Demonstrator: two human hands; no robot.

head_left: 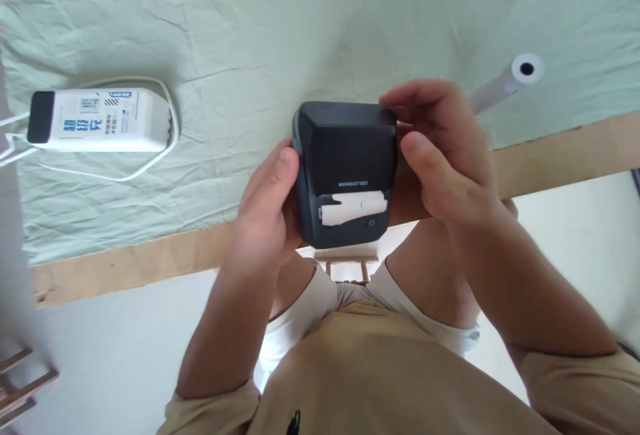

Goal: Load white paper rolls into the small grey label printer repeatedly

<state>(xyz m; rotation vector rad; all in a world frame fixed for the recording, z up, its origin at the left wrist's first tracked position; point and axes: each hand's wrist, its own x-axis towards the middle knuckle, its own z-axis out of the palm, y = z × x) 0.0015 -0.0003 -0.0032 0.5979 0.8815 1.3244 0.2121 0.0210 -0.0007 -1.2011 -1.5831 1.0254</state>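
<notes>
A dark Niimbot label printer (350, 155) is held up near the table's front edge, with a torn-looking white strip of paper (354, 208) across its front, beside the power button. My left hand (267, 208) is closed around the printer's left side, thumb along the edge and the other fingers mostly hidden behind it. On the opposite side, my right hand (447, 148) grips the upper right corner with bent fingers, its thumb at the right edge. Past my right hand lies a white paper roll (500, 85) with a dark core hole.
A white power strip (115, 118) with a black end and printed labels sits on the left, its white cable looped around it. A pale green wrinkled cloth (240, 42) covers the table, whose wooden front edge (125, 258) is bare. A wooden stool (25, 382) stands low at left.
</notes>
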